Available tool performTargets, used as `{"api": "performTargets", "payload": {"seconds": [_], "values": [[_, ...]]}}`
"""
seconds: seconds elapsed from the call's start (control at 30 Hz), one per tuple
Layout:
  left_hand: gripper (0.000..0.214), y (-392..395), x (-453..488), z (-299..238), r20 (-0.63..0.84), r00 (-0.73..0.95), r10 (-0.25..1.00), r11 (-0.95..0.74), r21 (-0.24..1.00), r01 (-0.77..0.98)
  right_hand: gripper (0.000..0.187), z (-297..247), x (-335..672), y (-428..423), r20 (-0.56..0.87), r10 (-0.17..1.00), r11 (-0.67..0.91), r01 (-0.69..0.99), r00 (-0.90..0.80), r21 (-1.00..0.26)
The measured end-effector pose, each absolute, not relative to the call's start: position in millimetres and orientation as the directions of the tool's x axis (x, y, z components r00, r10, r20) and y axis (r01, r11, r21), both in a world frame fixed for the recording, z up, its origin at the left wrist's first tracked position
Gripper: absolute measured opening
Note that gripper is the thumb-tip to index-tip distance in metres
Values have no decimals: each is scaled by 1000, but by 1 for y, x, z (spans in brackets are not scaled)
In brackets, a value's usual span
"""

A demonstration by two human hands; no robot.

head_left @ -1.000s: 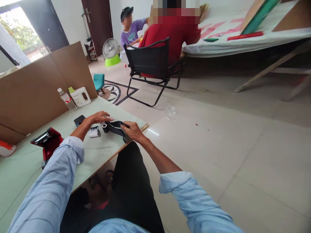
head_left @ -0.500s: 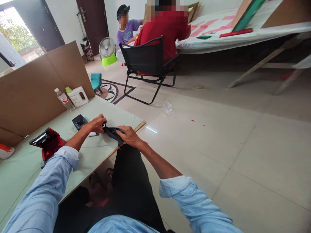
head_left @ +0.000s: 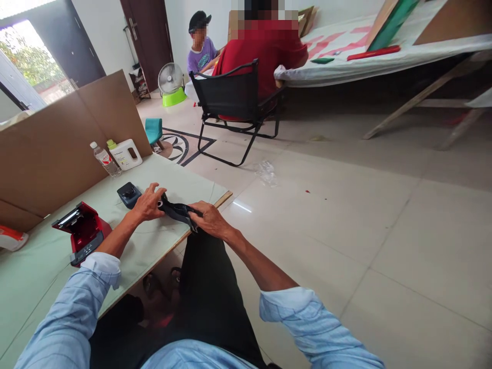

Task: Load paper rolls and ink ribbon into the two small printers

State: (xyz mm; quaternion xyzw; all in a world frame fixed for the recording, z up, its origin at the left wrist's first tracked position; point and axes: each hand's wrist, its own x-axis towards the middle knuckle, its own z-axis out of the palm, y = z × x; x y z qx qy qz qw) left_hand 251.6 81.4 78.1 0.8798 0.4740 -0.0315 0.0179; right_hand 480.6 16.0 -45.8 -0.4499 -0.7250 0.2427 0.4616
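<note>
A dark, flexible band-like thing (head_left: 177, 211) with a white ring at its left end stretches between my hands near the table's corner; its exact kind is unclear. My left hand (head_left: 149, 203) curls around the ringed end, its upper fingers somewhat lifted and spread. At the other end, my right hand (head_left: 209, 219) pinches the band by the table edge. Just beyond my left hand sits a small dark blue-grey device (head_left: 129, 195). A red and black device (head_left: 87, 233) with its lid raised stands beside my left forearm.
The pale table (head_left: 142, 246) has a wooden edge. A water bottle (head_left: 105, 160) and a white jug (head_left: 126, 155) stand by a cardboard panel (head_left: 69, 138). A person in red sits in a black folding chair (head_left: 230, 100); another person sits beyond. Crumpled plastic (head_left: 266, 173) lies on the floor.
My left hand has loosened, its fingers lifting and spreading at the band's ringed end. The right hand keeps its pinch. The view has shifted slightly.
</note>
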Motion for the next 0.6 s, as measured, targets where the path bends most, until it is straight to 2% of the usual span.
{"api": "performTargets", "payload": {"seconds": [0.1,0.27,0.4,0.6], "values": [[66,64,256,80,3,469,883,-469,-42,882,25,-46,480,14,456,877,475,419,-151,-774],[39,49,264,76,39,328,944,-323,-93,942,36,-53,477,13,465,880,460,410,-94,-788],[28,46,267,71,87,317,944,-314,-42,948,44,-56,475,9,468,879,464,386,-91,-797],[28,41,267,66,144,328,934,-338,56,939,46,-55,474,3,498,863,495,351,-89,-795]]}}
